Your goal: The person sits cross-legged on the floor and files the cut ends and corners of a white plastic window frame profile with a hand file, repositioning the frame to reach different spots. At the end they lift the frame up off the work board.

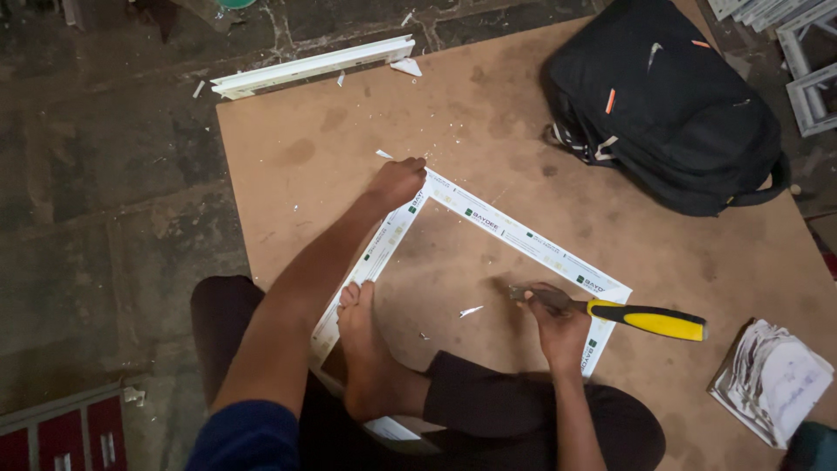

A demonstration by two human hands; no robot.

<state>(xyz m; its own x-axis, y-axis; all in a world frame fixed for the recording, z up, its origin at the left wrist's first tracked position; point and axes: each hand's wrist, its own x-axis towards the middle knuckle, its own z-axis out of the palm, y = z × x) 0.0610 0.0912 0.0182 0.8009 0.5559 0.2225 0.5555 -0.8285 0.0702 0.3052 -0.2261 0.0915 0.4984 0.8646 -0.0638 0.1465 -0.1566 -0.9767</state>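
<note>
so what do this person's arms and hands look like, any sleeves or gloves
Both hands are bare: no gloves, rings, watch or bands show on the left hand or the right hand. Both forearms are uncovered. A dark blue sleeve covers the left upper arm at the frame's bottom edge. No sleeve shows on the right arm.

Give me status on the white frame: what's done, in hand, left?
Done: white frame looks joined at two visible corners on the brown board. In hand: left hand pins the far corner, right hand works a yellow-handled tool against it. Left: near side hidden; a loose white strip lies unused.
</note>
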